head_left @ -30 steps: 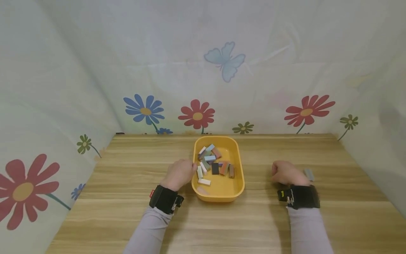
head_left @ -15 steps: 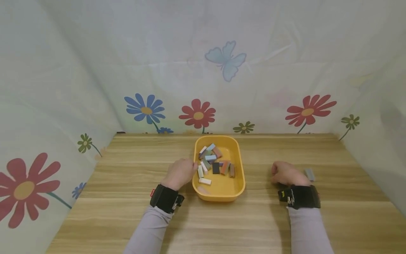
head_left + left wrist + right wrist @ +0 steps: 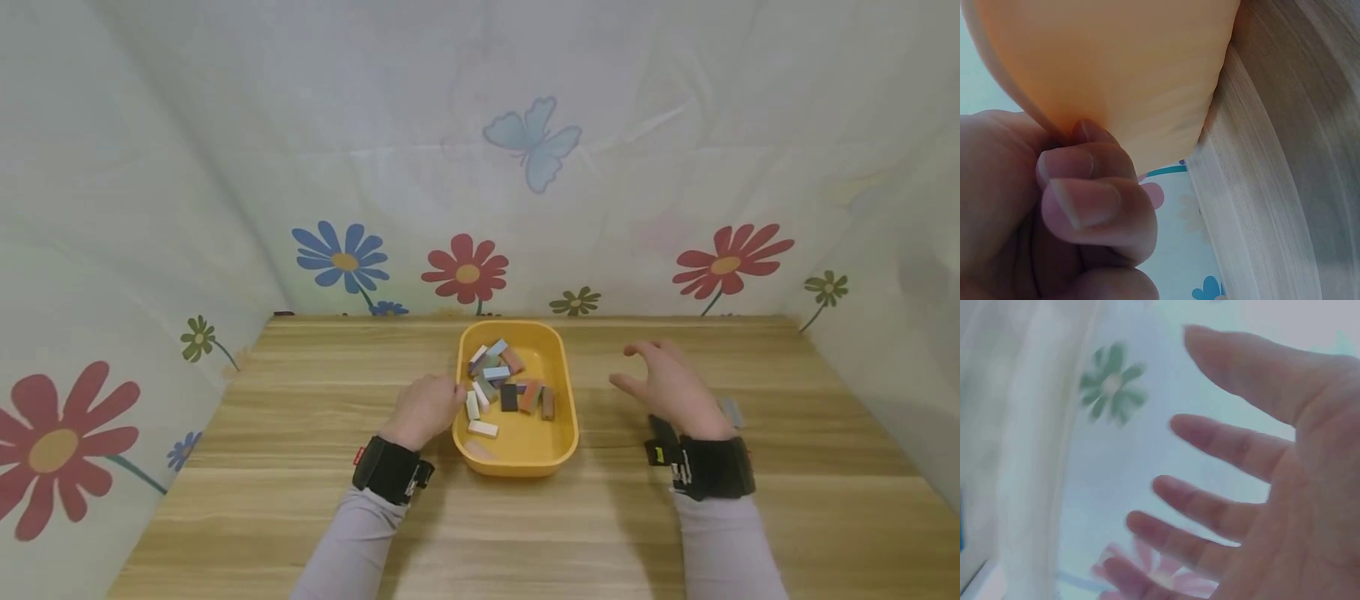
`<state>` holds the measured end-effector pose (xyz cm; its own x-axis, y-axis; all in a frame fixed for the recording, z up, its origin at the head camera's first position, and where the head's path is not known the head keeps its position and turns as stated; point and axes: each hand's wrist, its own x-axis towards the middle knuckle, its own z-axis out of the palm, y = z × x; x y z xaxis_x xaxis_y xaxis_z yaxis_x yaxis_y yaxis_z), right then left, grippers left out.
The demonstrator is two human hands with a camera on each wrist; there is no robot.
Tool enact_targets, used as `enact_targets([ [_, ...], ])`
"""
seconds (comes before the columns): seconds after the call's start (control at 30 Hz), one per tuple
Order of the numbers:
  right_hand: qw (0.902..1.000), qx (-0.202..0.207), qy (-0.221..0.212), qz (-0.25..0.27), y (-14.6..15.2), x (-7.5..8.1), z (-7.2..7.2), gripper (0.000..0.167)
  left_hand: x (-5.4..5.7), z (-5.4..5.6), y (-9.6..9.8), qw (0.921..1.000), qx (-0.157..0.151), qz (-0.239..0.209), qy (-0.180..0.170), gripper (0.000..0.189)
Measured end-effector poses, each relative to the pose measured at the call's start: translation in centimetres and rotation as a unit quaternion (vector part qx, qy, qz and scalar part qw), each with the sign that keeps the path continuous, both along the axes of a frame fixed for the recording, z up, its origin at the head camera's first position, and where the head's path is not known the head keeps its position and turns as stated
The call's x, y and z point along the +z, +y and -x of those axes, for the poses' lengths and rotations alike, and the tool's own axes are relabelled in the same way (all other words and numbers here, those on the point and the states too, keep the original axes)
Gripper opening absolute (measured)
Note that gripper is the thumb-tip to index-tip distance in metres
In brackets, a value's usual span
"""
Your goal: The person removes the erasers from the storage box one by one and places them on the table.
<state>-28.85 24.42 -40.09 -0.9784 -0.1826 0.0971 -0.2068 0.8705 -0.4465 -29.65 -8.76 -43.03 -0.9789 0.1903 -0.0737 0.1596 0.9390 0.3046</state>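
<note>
One yellow tray [image 3: 528, 443] of small blocks [image 3: 509, 398] (assorted colours), its rim [image 3: 1005, 78] pinched by the left hand [image 3: 424, 410]; right hand [image 3: 678, 392], grip released, fingers [image 3: 1229, 440] spread.

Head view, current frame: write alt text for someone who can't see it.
A person's left hand grips the left side of a yellow tub holding small coloured blocks, while the right hand, open and holding nothing, hovers over the wooden table beside it. A grey block lies right of that hand; behind, a white sheet shows printed flowers and a butterfly.
</note>
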Motion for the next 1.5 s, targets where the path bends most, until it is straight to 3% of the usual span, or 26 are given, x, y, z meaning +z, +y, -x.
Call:
enact_targets([
  [0.2, 0.9928, 0.089, 0.080, -0.010, -5.1, 0.8, -0.3, 0.046, 0.1, -0.1, 0.0, 1.0000, 0.003, -0.001, -0.004, 0.043],
  [0.33, 0.9836, 0.152, 0.096, -0.018, -8.2, -0.4, -0.3, 0.041, 0.1, -0.1, -0.1, 1.0000, 0.005, 0.000, -0.002, 0.043],
  [0.43, 0.9803, 0.175, 0.090, -0.020, -9.7, -1.7, -0.2, 0.030, 0.0, -0.1, -0.1, 1.0000, 0.004, 0.001, -0.001, 0.042],
  [0.63, 0.9801, 0.168, 0.069, -0.079, -10.9, -4.4, 0.2, 0.020, -0.1, -0.1, -0.1, 1.0000, 0.000, -0.005, -0.006, 0.042],
  [0.8, 0.9780, 0.159, 0.076, -0.112, -11.0, -5.5, 0.4, 0.018, -0.3, 0.0, -0.1, 1.0000, -0.003, -0.004, -0.006, 0.042],
  [1.5, 0.9719, 0.151, 0.100, -0.150, -11.5, -5.1, 0.1, 0.014, 0.0, -0.1, 0.0, 0.9999, 0.002, -0.003, -0.011, 0.043],
])
